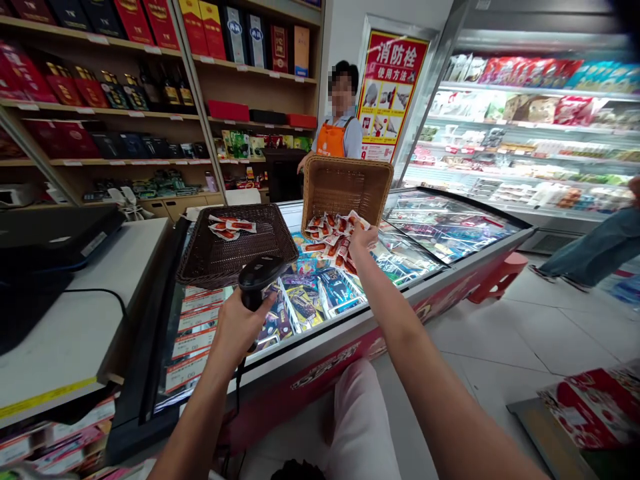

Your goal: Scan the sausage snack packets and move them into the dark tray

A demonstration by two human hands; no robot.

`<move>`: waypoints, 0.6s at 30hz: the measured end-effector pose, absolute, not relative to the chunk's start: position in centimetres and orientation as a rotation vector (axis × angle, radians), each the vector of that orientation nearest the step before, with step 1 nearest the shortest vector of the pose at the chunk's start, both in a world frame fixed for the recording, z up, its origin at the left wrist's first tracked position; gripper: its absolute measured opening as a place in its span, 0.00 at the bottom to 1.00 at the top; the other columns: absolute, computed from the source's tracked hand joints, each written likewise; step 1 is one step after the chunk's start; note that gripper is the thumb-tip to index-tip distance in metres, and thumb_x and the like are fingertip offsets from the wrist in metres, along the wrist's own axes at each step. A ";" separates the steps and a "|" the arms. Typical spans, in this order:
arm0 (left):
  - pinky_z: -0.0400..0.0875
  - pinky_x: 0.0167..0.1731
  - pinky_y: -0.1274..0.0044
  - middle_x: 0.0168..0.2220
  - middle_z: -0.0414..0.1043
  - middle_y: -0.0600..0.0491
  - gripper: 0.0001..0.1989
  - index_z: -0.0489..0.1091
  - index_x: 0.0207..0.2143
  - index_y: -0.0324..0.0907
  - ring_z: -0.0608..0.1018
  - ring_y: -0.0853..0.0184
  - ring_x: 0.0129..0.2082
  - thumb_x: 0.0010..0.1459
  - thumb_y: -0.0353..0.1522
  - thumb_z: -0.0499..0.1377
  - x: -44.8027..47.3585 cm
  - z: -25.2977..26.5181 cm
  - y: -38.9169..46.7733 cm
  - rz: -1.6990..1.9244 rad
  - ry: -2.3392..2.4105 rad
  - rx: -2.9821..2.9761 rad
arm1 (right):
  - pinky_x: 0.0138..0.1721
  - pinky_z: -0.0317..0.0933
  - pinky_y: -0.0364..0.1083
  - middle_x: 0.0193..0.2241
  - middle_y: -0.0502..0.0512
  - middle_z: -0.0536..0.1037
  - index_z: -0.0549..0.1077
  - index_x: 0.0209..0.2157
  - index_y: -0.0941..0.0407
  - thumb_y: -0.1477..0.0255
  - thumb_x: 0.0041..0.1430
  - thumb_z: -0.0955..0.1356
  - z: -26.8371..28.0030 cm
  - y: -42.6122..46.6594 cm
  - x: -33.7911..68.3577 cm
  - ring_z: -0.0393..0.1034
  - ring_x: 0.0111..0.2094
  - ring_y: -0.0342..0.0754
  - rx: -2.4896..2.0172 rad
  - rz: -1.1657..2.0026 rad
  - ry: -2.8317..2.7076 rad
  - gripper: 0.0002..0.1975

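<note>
My left hand is wrapped round the handle of a black barcode scanner, its head tilted up over the freezer's front edge. At the tilted light-brown wicker basket, my right hand closes on a wrapped sausage; its fingertips are partly hidden. Several other wrapped sausages lie along the basket's lower side, and more have spilled onto the freezer glass below it. To the left, a dark-brown wicker basket holds a few sausage packs.
Both baskets rest on a glass-topped chest freezer stocked with packaged goods. A white counter stands left. Behind the freezer is a person in an orange apron. A red stool and another person's legs are at right.
</note>
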State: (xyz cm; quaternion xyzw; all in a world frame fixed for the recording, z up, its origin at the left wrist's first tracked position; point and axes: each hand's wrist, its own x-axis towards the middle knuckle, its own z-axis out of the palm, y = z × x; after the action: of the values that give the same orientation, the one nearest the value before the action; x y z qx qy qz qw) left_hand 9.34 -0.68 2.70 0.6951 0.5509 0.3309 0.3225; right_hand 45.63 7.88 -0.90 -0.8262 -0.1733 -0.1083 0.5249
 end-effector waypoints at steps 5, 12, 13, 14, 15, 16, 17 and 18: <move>0.66 0.21 0.72 0.16 0.68 0.55 0.22 0.69 0.31 0.45 0.74 0.60 0.18 0.49 0.53 0.64 6.2 2.4 0.0 0.931 1.471 1.677 | 0.54 0.59 0.61 0.47 0.75 0.79 0.73 0.49 0.62 0.74 0.62 0.66 0.3 10.8 45.9 0.70 0.53 0.64 -1.931 -0.179 -0.368 0.14; 0.65 0.20 0.73 0.15 0.68 0.55 0.24 0.65 0.24 0.45 0.71 0.64 0.17 0.44 0.55 0.67 2.3 1.5 1.2 1.031 1.563 1.487 | 0.60 0.58 0.57 0.49 0.62 0.79 0.78 0.44 0.54 0.70 0.62 0.68 2.4 18.8 35.6 0.66 0.58 0.58 -1.663 -0.081 -1.224 0.10; 0.65 0.20 0.73 0.15 0.68 0.55 0.24 0.65 0.24 0.46 0.71 0.64 0.17 0.44 0.55 0.66 1.9 1.3 1.4 1.038 1.581 1.489 | 0.56 0.62 0.55 0.43 0.59 0.81 0.79 0.38 0.53 0.69 0.58 0.72 2.3 20.3 33.7 0.71 0.52 0.57 -1.608 0.090 -1.388 0.06; 0.65 0.21 0.73 0.16 0.68 0.55 0.24 0.65 0.24 0.45 0.71 0.64 0.18 0.44 0.55 0.66 1.5 1.1 1.5 1.041 1.597 1.499 | 0.52 0.65 0.53 0.35 0.55 0.82 0.79 0.32 0.52 0.67 0.50 0.77 2.1 21.8 31.9 0.74 0.45 0.55 -1.574 0.271 -1.528 0.08; 0.65 0.21 0.73 0.16 0.69 0.55 0.24 0.66 0.24 0.45 0.71 0.64 0.18 0.44 0.55 0.66 1.1 0.9 1.6 1.038 1.611 1.511 | 0.47 0.67 0.50 0.27 0.51 0.80 0.77 0.26 0.52 0.65 0.42 0.81 1.7 23.1 30.4 0.75 0.37 0.53 -1.553 0.432 -1.637 0.13; 0.65 0.22 0.73 0.16 0.69 0.54 0.24 0.66 0.24 0.45 0.72 0.64 0.19 0.44 0.55 0.66 0.7 0.7 1.7 1.028 1.622 1.521 | 0.41 0.68 0.48 0.21 0.47 0.76 0.75 0.21 0.52 0.63 0.34 0.83 1.3 24.1 29.1 0.73 0.31 0.49 -1.544 0.559 -1.716 0.17; 0.65 0.22 0.73 0.17 0.70 0.54 0.24 0.66 0.24 0.45 0.72 0.63 0.19 0.45 0.55 0.66 0.4 0.5 1.8 1.014 1.628 1.525 | 0.36 0.68 0.46 0.16 0.44 0.72 0.73 0.17 0.52 0.61 0.27 0.84 0.7 24.9 28.0 0.71 0.25 0.46 -1.558 0.658 -1.787 0.21; 0.65 0.22 0.72 0.17 0.70 0.54 0.24 0.66 0.24 0.45 0.72 0.63 0.20 0.45 0.54 0.66 0.0 0.3 1.9 0.997 1.630 1.523 | 0.32 0.67 0.45 0.13 0.42 0.68 0.71 0.15 0.52 0.58 0.23 0.84 0.2 25.4 27.2 0.67 0.21 0.43 -1.592 0.733 -1.860 0.23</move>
State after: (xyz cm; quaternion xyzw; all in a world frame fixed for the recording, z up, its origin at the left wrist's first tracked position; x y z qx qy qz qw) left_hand 0.03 1.91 0.26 0.5858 0.6267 0.3836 0.3420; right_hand 27.24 25.40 0.16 -0.5964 -0.6967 0.2748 0.2887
